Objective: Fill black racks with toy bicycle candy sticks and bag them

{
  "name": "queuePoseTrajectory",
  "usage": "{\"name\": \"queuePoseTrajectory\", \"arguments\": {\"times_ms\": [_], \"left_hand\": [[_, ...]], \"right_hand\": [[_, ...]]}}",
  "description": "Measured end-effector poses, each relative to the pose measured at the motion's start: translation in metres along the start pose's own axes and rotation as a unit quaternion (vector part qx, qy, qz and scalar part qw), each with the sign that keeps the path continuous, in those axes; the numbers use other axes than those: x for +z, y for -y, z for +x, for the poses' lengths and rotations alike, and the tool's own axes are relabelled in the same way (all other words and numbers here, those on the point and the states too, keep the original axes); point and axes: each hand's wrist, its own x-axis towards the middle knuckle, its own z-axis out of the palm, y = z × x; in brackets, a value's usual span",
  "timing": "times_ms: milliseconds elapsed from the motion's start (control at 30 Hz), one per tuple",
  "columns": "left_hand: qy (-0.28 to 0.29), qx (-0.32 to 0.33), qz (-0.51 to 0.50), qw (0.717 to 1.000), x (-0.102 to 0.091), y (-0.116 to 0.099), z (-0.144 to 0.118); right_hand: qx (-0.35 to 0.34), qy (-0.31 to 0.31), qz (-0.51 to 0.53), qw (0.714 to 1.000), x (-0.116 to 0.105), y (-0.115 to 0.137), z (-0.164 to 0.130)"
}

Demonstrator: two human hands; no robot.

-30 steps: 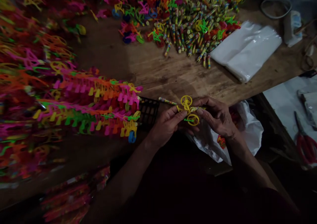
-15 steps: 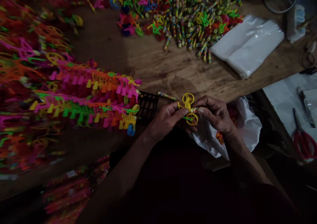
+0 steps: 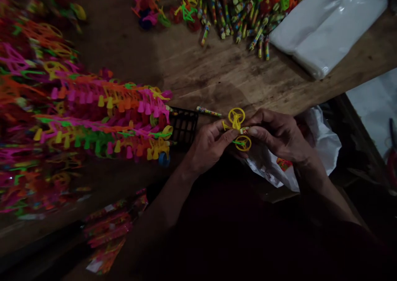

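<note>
My left hand (image 3: 208, 148) pinches a yellow plastic toy (image 3: 237, 118) with two round, spoked rings, one above the other. A small bright green piece (image 3: 238, 142) shows by the lower ring. Thumb and fingers of my right hand (image 3: 281, 135) are closed on the end of a small printed tube (image 3: 244, 130), which meets the toy's middle. How the two join is hidden by my fingers. Just beyond my left hand lies another printed tube (image 3: 209, 111), beside a black plastic grid (image 3: 183, 128).
Rows of colourful plastic toys (image 3: 102, 128) fill the left side. Many printed tubes (image 3: 226, 16) are heaped at the back. White plastic bags (image 3: 328, 28) lie at the back right. An open white bag (image 3: 328, 144) sits under my right wrist. Red packets (image 3: 108, 231) lie lower left.
The camera view has shifted closer to the table, so the back pile and bags sit higher in view. Both hands keep the same pinch on the yellow toy and tube.
</note>
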Motion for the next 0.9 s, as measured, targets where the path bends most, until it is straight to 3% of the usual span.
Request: {"name": "queuePoseTrajectory", "arguments": {"times_ms": [133, 300, 400, 567, 700, 767, 833, 900], "left_hand": [[-0.024, 0.014, 0.022, 0.999, 0.003, -0.001, -0.001], [-0.008, -0.008, 0.008, 1.0, 0.005, 0.0, -0.001], [-0.002, -0.02, 0.024, 1.0, 0.006, 0.0, -0.002], [-0.014, 0.055, 0.126, 0.99, 0.006, -0.005, -0.005], [-0.033, 0.136, 0.312, 0.94, 0.003, -0.019, -0.009], [-0.047, 0.163, 0.395, 0.903, 0.002, -0.032, -0.014], [-0.071, 0.184, 0.448, 0.872, 0.0, -0.048, -0.022], [-0.108, 0.207, 0.455, 0.86, -0.006, -0.065, -0.035]], "right_hand": [[-0.007, 0.007, -0.066, 0.998, -0.004, 0.012, -0.002], [-0.028, -0.005, -0.055, 0.998, -0.002, 0.005, 0.0], [-0.03, 0.039, -0.068, 0.997, -0.006, 0.004, 0.0], [-0.071, 0.056, -0.12, 0.989, -0.014, 0.01, -0.007], [-0.118, 0.085, -0.17, 0.975, -0.011, 0.018, -0.011], [-0.113, 0.081, -0.141, 0.98, -0.004, 0.02, -0.011], [-0.063, 0.044, -0.061, 0.995, 0.007, 0.019, -0.011], [0.01, -0.011, 0.036, 0.999, 0.021, 0.012, -0.012]]}}
